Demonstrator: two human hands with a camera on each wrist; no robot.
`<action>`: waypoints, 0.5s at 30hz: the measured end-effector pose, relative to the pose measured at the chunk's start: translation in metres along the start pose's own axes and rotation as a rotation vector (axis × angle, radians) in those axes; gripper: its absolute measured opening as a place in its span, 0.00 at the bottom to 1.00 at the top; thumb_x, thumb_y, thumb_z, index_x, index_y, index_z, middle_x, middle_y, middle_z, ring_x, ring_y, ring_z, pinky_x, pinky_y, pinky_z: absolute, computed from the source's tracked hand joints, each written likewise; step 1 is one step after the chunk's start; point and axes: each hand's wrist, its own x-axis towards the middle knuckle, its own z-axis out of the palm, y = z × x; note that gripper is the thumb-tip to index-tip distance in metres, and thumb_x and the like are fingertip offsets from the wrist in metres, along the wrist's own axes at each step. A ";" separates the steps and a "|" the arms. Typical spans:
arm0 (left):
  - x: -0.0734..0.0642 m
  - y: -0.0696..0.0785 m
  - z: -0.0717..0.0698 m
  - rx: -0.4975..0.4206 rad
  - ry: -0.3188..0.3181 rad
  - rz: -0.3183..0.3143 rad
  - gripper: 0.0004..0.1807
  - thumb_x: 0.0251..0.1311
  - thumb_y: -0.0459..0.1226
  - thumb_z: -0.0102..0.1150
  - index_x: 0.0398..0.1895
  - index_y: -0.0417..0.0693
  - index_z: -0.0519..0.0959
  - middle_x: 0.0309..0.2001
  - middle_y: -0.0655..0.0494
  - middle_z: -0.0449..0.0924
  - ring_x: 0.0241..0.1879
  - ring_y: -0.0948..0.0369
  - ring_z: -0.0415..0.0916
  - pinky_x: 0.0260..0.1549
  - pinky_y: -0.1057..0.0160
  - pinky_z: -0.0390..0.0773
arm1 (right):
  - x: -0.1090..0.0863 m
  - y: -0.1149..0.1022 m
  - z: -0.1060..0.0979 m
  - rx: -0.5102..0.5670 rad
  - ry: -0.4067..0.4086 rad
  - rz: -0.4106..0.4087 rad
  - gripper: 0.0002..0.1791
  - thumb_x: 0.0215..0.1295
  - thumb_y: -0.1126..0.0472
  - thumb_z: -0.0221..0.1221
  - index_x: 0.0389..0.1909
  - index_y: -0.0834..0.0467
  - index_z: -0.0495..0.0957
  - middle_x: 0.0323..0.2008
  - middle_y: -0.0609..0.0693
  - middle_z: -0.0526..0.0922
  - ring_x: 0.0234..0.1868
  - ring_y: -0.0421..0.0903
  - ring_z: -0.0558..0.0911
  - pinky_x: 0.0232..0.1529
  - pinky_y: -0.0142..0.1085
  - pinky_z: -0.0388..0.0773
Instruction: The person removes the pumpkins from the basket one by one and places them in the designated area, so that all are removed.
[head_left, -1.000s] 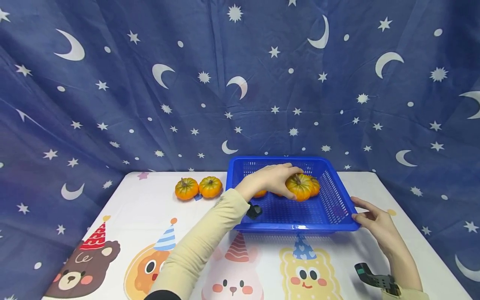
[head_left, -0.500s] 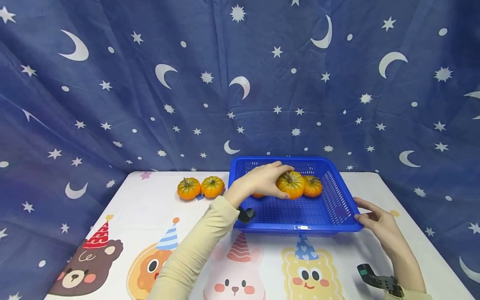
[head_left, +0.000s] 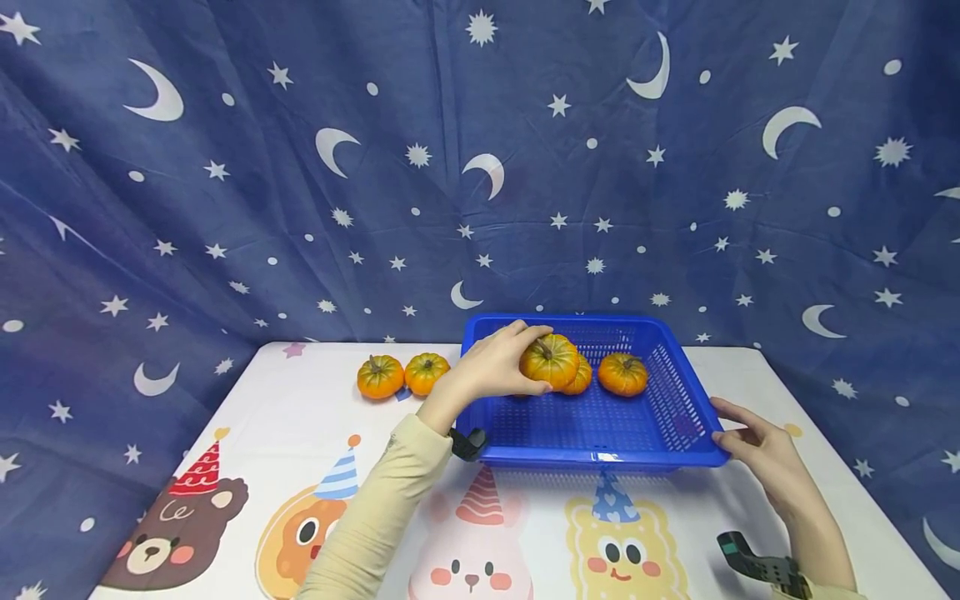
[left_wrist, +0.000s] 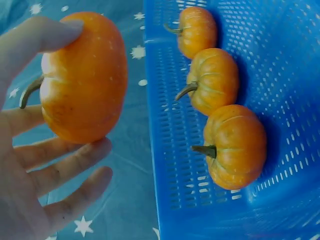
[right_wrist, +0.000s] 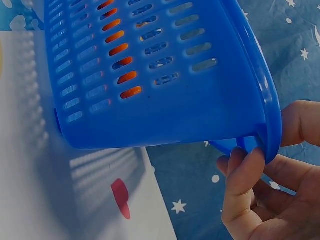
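My left hand (head_left: 491, 362) holds a small orange pumpkin (head_left: 551, 364) between thumb and fingers, raised over the left part of a blue plastic basket (head_left: 600, 457). The left wrist view shows the held pumpkin (left_wrist: 87, 80) with its stem towards the palm. Three more pumpkins lie in a row in the basket, among them a larger one (left_wrist: 235, 147), a middle one (left_wrist: 214, 82) and a small one (left_wrist: 197, 32). In the head view the held pumpkin and hand partly cover them. My right hand (head_left: 765, 458) grips the basket's right rim (right_wrist: 267, 100) near the front corner.
Two pumpkins, one at the left (head_left: 380, 377) and one beside it (head_left: 426, 373), sit on the table left of the basket. The white tablecloth (head_left: 300, 442) carries printed cartoon animals. A blue curtain (head_left: 375, 167) with moons and stars hangs behind.
My left hand has moved left with the pumpkin, from the basket's right part towards its left side. Pumpkins behind it have come into view. The right hand stays on the rim.
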 end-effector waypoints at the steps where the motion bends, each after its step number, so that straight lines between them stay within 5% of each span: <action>1: -0.002 -0.002 0.000 -0.008 0.018 -0.008 0.44 0.46 0.58 0.67 0.69 0.62 0.64 0.53 0.56 0.73 0.53 0.57 0.73 0.53 0.53 0.76 | 0.000 0.000 0.000 -0.001 -0.001 0.001 0.30 0.66 0.61 0.55 0.68 0.66 0.63 0.48 0.40 0.76 0.33 0.29 0.78 0.35 0.23 0.77; 5: -0.011 -0.008 -0.004 -0.049 0.081 -0.049 0.44 0.45 0.57 0.68 0.69 0.62 0.65 0.52 0.54 0.73 0.51 0.56 0.74 0.49 0.54 0.77 | 0.000 0.000 0.001 -0.003 -0.001 0.004 0.30 0.66 0.61 0.55 0.68 0.67 0.63 0.52 0.48 0.76 0.34 0.29 0.78 0.35 0.24 0.77; 9: -0.021 -0.012 -0.010 -0.083 0.124 -0.099 0.44 0.46 0.55 0.69 0.69 0.61 0.64 0.52 0.54 0.73 0.46 0.57 0.74 0.43 0.55 0.77 | 0.000 0.001 0.000 0.010 -0.002 -0.001 0.31 0.66 0.61 0.56 0.68 0.67 0.63 0.42 0.26 0.70 0.33 0.29 0.79 0.35 0.24 0.77; 15: -0.036 -0.022 -0.015 -0.112 0.193 -0.149 0.43 0.47 0.54 0.69 0.69 0.60 0.65 0.53 0.53 0.73 0.48 0.54 0.74 0.48 0.52 0.77 | 0.000 0.001 0.000 0.024 -0.002 -0.013 0.31 0.66 0.61 0.56 0.67 0.69 0.62 0.37 0.19 0.68 0.33 0.30 0.79 0.34 0.24 0.77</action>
